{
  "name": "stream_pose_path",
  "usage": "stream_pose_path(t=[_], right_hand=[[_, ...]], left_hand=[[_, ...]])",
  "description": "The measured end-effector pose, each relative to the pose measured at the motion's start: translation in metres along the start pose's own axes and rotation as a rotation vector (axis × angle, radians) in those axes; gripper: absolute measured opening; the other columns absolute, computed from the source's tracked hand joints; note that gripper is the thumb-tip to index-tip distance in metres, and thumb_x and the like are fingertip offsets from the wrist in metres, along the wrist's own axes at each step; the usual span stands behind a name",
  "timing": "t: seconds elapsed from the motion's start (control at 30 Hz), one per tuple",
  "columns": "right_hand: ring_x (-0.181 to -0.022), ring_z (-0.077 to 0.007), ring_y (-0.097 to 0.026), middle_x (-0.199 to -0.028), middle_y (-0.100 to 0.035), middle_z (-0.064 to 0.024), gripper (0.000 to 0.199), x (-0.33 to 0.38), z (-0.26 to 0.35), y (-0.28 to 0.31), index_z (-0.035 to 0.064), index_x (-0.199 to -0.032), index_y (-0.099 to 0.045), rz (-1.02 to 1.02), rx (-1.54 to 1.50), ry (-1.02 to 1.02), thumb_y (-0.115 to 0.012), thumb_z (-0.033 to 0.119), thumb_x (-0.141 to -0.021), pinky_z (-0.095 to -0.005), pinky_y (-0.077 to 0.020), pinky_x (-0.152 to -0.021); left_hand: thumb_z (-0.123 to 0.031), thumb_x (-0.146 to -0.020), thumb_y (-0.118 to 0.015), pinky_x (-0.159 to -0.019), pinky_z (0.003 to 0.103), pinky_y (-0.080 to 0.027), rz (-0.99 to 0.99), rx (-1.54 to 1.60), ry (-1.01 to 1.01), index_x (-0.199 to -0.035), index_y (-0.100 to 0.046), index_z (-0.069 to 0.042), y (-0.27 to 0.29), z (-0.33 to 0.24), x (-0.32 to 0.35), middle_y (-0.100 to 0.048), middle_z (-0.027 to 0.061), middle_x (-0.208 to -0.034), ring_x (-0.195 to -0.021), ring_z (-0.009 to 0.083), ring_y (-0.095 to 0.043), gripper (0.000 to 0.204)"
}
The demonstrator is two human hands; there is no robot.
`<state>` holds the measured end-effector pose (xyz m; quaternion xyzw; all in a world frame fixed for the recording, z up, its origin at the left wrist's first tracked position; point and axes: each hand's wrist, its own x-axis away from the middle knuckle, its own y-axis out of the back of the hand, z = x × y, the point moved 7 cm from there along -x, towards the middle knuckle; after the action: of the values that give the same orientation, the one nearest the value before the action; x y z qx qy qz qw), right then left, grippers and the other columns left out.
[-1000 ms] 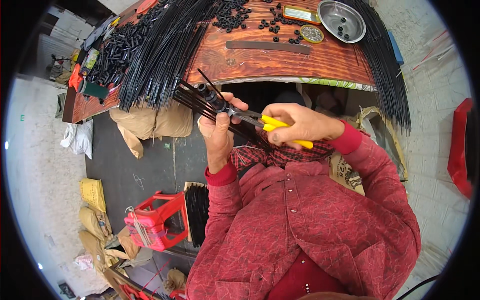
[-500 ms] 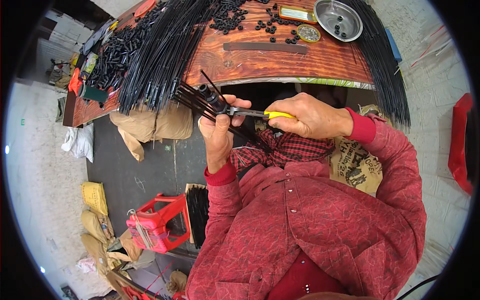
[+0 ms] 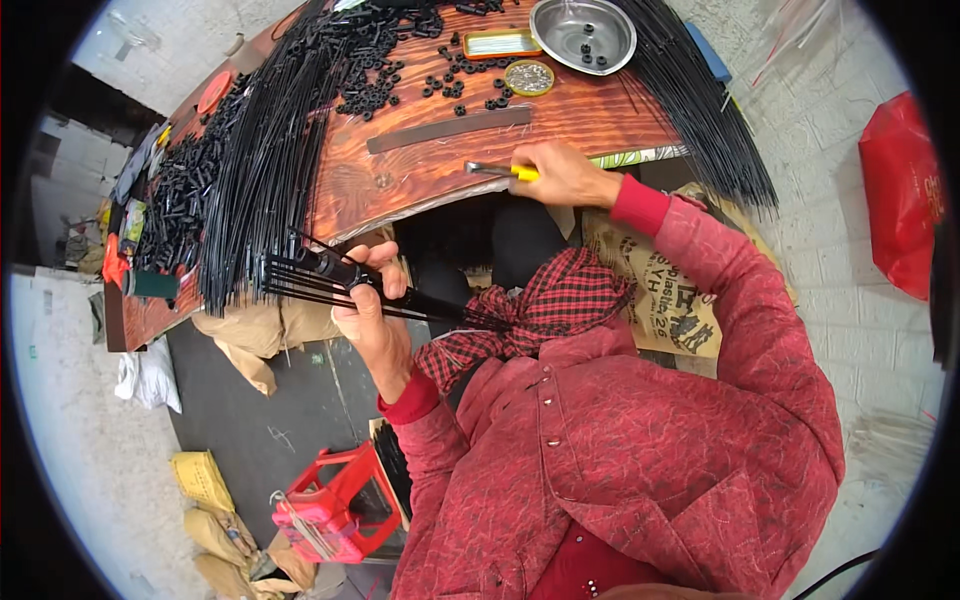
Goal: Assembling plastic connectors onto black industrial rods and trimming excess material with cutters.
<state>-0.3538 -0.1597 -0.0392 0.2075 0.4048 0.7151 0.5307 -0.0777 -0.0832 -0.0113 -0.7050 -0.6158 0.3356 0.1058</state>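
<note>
My left hand is closed around what looks like an umbrella frame, thin black rods joined at a black tubular hub. Its rods run on across my lap towards the red-and-black checked cloth. Thumb and fingers grip it near the hub. Over the front edge of the table, my right hand is closed on a pair of pliers with yellow handles, mostly covered by my palm. The metal jaws point left, well apart from the frame.
On the wooden table lie a flat dark strip, small black rings, a round dish of small metal pieces, an orange tray and a steel bowl. Long black rods hang over its edge. A red stool stands lower left.
The pliers have come off the hub, and my right hand has carried them up to the table edge. My left hand keeps hold of the frame, now lower and further left. The whole view has shifted.
</note>
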Motion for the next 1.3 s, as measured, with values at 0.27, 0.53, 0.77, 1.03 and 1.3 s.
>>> stream_pose_path(t=[0.27, 0.53, 0.77, 1.03, 1.3], right_hand=[[-0.081, -0.0316, -0.064, -0.087, -0.063, -0.0099, 0.017, -0.042, -0.007, -0.008, 0.006, -0.089, -0.064, -0.18, 0.305, 0.174, -0.065, 0.015, -0.074, -0.0449, -0.0508, -0.066], [-0.078, -0.03, -0.065, -0.086, -0.062, -0.0075, 0.017, -0.06, -0.014, -0.017, 0.0073, -0.087, -0.063, -0.127, 0.382, 0.253, -0.067, 0.016, -0.074, -0.0424, -0.052, -0.065], [-0.074, -0.0316, -0.064, -0.085, -0.062, -0.0104, 0.024, -0.068, -0.013, -0.025, 0.0055, -0.087, -0.06, -0.078, 0.464, 0.368, -0.07, 0.022, -0.073, -0.0434, -0.0514, -0.063], [-0.082, -0.0347, -0.063, -0.086, -0.062, -0.0136, 0.019, -0.037, 0.087, -0.003, 0.0061, -0.093, -0.06, -0.202, -0.109, 0.367, -0.064, 0.008, -0.075, -0.0439, -0.0489, -0.066], [-0.067, -0.0273, -0.062, -0.08, -0.059, -0.0086, 0.021, 0.002, 0.184, 0.013, 0.0043, -0.087, -0.058, -0.338, -0.14, 0.754, -0.07, 0.006, -0.07, -0.0356, -0.0478, -0.056]], left_hand=[[-0.033, -0.09, -0.067, -0.067, 0.028, -0.038, -0.025, -0.029, 0.004, -0.125, -0.052, -0.003, -0.002, -0.001, 0.001, -0.063, 0.0088, -0.103, -0.072, 0.0113, -0.045, 0.049], [-0.032, -0.09, -0.068, -0.066, 0.029, -0.04, -0.07, -0.018, -0.012, -0.127, -0.051, -0.001, 0.011, 0.0, -0.003, -0.062, 0.0096, -0.097, -0.072, 0.0121, -0.047, 0.051], [-0.032, -0.091, -0.067, -0.066, 0.028, -0.04, -0.058, -0.043, -0.029, -0.126, -0.051, -0.001, 0.004, 0.001, -0.006, -0.063, 0.0099, -0.096, -0.073, 0.0127, -0.047, 0.05], [-0.027, -0.093, -0.065, -0.066, 0.028, -0.042, -0.021, -0.016, -0.017, -0.125, -0.052, -0.001, -0.007, 0.005, -0.012, -0.064, 0.0129, -0.101, -0.073, 0.013, -0.049, 0.043], [0.0, -0.083, -0.067, -0.077, 0.027, -0.051, -0.195, -0.108, 0.068, -0.117, -0.058, 0.001, -0.007, 0.005, -0.007, -0.064, 0.0072, -0.094, -0.083, 0.0134, -0.061, 0.035]])
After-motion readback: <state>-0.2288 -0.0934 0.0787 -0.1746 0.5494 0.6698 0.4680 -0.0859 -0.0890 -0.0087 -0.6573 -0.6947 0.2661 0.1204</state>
